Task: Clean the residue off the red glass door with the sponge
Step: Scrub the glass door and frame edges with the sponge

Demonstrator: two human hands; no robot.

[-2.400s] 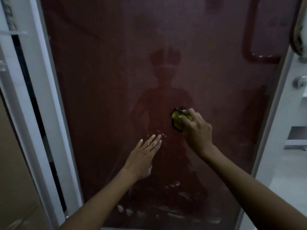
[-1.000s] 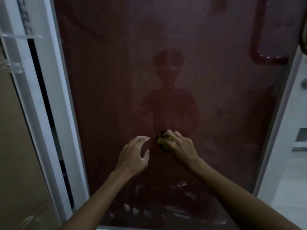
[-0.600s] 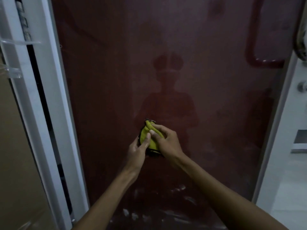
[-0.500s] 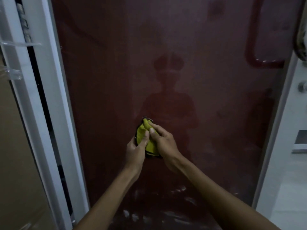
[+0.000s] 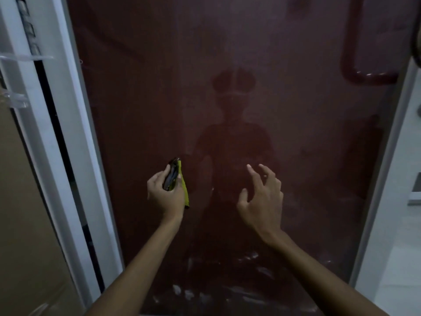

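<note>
The red glass door [image 5: 227,65] fills the middle of the view, hazy, with a dim reflection of a person in it. White residue streaks [image 5: 250,293] show along its lower part. My left hand [image 5: 165,195] grips the yellow and black sponge [image 5: 182,185], held edge-on close to the glass at mid height, left of centre. My right hand [image 5: 262,197] hovers to the right of it, fingers spread, holding nothing.
A white door frame [image 5: 75,144] runs down the left with a dark gap beside it, and a brown panel [image 5: 22,224] lies further left. A red handle [image 5: 355,71] sits at the door's upper right. A white frame [image 5: 382,179] and white floor [image 5: 398,270] lie right.
The sponge went from my right hand to my left hand. Both hands met on it, then parted: the left moved left with the sponge, the right drew away to the right and opened.
</note>
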